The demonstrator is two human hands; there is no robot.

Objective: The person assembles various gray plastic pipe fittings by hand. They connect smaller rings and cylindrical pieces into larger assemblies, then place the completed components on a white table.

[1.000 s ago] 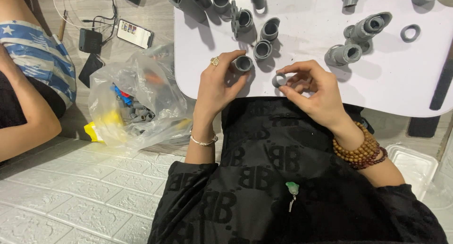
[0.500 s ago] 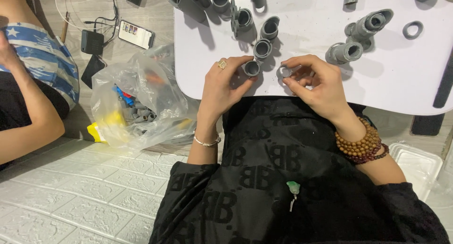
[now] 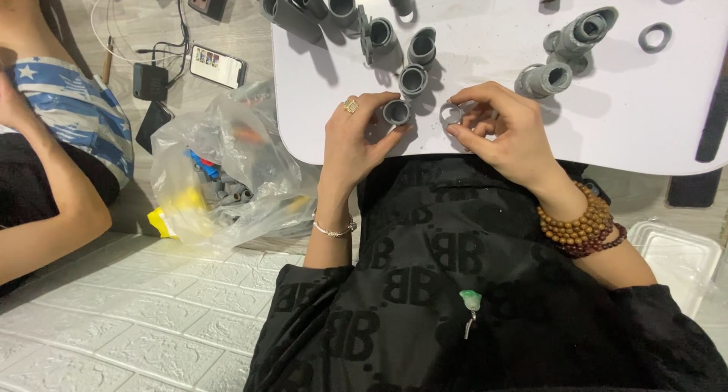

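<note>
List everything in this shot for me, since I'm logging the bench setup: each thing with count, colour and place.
White table: one, upper right.
Grey pipe fittings: about a dozen, scattered on the table's far part.
Grey ring: one, table's far right.
Clear plastic bag: one, on the floor left of the table, with grey, blue and yellow items inside.
Phone: one, dark, on the floor at upper left.
Black adapter and cables: beside the phone.
Clear plastic tray: one, lower right.
Another person's arm: far left.
Left hand: holds a short grey fitting.
Right hand: holds a small grey ring piece.
</note>
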